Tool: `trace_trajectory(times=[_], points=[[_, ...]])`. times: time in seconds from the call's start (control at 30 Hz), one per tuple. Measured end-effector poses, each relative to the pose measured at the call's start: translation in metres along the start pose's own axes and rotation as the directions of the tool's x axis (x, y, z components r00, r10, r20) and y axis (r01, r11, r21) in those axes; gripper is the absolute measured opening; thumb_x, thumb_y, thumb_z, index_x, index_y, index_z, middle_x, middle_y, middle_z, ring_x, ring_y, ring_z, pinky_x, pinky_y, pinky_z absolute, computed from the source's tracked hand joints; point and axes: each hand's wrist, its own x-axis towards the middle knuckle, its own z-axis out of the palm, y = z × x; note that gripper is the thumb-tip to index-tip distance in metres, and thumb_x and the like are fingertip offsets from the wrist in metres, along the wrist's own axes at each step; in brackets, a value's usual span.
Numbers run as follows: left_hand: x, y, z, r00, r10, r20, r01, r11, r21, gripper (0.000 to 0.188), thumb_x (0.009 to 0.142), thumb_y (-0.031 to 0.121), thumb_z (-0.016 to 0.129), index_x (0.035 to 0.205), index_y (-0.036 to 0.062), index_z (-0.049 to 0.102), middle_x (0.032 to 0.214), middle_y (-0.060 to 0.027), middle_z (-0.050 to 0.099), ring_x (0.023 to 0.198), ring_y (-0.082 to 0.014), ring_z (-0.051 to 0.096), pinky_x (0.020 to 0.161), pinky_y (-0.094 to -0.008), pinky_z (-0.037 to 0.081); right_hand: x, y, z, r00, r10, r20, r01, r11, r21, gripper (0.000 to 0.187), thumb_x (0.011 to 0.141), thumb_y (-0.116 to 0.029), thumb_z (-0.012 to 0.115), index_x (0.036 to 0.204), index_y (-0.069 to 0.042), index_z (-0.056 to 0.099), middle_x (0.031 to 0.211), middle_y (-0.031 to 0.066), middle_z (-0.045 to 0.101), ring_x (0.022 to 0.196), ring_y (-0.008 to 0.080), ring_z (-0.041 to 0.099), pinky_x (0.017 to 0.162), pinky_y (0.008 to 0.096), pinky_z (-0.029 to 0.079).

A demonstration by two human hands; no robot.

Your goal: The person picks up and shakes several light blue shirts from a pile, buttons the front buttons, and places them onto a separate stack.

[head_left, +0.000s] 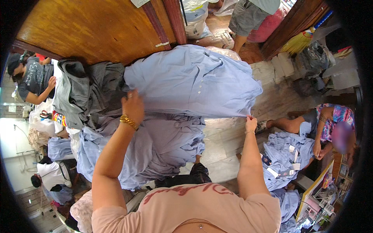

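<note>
Both the left hand (133,105) and right hand (251,123) are closed on the edges of a blue shirt (192,79), stretched out above the shirt pile (155,149), and a loose pinch at the right corner could let it drop onto the floor (223,145).

One light blue shirt (194,81) hangs spread out, held by two hands, the left hand (133,106) and the right hand (251,123). One heap of blue shirts (155,149) lies below it and one pile of grey garments (83,91) beside it. Three other people show: one seated person (330,124), one standing person (248,17), one person in a cap (33,79).
</note>
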Motion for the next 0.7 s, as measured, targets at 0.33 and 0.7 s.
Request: trace_trajectory(times=[0.33,0.7], points=[[0.052,0.026,0.017,0.996,0.057,0.071,-0.023,0.912,-0.409,0.057,0.079,0.035,0.055,0.130,0.0209,0.035,0.143,-0.0067,0.010,0.131,-0.0305,0.009,0.100,-0.0571,0.016,-0.019,-0.004,-0.052,0.953,-0.215,0.215,0.287,0.871,-0.398,0.017,0.075,-0.012,0.053,0.087,-0.004,0.061,0.089,0.0152,0.058,0.087,0.0304,0.053,0.080,0.0397,0.041],[-0.266,-0.014,-0.001,0.943,-0.177,-0.280,-0.122,0.602,-0.789,0.031,0.071,0.015,0.064,0.102,0.0154,0.058,0.128,-0.0109,0.039,0.124,-0.0293,0.029,0.100,-0.0494,0.023,-0.243,-0.079,-0.038,0.681,-0.404,0.611,0.436,0.894,0.105,0.021,0.080,-0.023,0.056,0.087,-0.003,0.058,0.065,0.0053,0.051,0.059,0.0142,0.045,0.056,0.0278,0.039]])
